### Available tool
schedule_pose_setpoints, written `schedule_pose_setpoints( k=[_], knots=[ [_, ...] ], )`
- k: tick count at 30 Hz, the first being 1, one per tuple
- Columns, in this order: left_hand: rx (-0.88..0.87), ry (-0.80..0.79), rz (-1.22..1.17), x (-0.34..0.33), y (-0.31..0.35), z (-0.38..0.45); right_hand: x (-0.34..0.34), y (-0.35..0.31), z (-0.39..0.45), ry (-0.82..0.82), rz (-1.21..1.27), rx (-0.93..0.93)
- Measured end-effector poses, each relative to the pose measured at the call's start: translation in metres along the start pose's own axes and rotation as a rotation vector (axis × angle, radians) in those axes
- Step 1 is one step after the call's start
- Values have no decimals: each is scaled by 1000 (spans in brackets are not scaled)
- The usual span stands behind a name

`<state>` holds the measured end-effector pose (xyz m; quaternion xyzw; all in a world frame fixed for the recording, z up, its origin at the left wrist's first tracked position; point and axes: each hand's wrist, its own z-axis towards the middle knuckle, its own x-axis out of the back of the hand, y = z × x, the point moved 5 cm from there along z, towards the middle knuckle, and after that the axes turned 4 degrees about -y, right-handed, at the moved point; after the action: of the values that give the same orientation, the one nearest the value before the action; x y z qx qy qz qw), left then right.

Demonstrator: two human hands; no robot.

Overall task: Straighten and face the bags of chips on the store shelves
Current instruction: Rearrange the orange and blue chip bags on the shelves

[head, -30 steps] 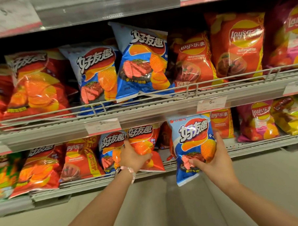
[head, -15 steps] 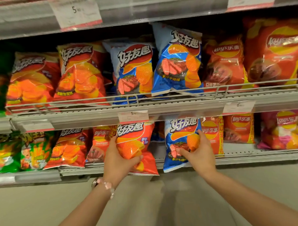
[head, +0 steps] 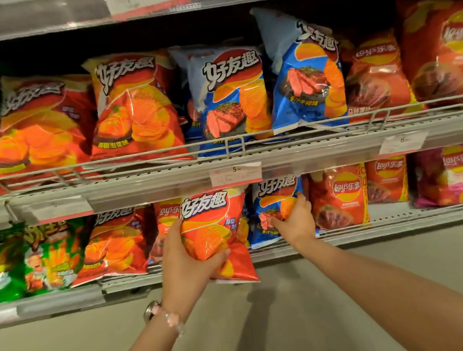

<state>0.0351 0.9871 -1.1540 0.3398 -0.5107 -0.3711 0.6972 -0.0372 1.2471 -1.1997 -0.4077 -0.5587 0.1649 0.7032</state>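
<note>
Red bag [head: 214,229] in L grip [head: 187,259]; blue bag [head: 273,213] in R grip [head: 296,221].

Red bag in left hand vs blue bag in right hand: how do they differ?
The red bag hangs out past the shelf edge in the left hand; the blue bag sits back on the shelf under the right hand. Red shows stacked chips, blue shows steak too. Same brand lettering.

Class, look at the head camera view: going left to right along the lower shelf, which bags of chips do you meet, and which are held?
Green bag → red bag → red bag held by left hand → blue bag gripped by right hand → red Lay's bag → pink Lay's bag.
</note>
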Motion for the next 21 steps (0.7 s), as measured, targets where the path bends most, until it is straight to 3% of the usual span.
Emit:
schedule_pose_setpoints(
  k=[10, 12, 14, 17, 19, 21],
  knots=[
    [1, 0, -19, -6, -8, 1, -21, 5, 13, -226, -177, -166],
    [33, -22, -41, -10, -7, 0, -12, -4, 3, -172, -205, -84],
    [52, -15, -59, -14, -6, -1, -8, -22, -16, -167, 4, 90],
    [56, -6, -95, -19, -4, -1, -23, -54, -64, -607, 686, 72],
    [50, -17, -96, -24, -3, -2, -33, -65, -81, -768, 843, 15],
    [48, -35, -105, -27, -4, -5, -39, -65, -87, -764, 908, 20]
  ],
)
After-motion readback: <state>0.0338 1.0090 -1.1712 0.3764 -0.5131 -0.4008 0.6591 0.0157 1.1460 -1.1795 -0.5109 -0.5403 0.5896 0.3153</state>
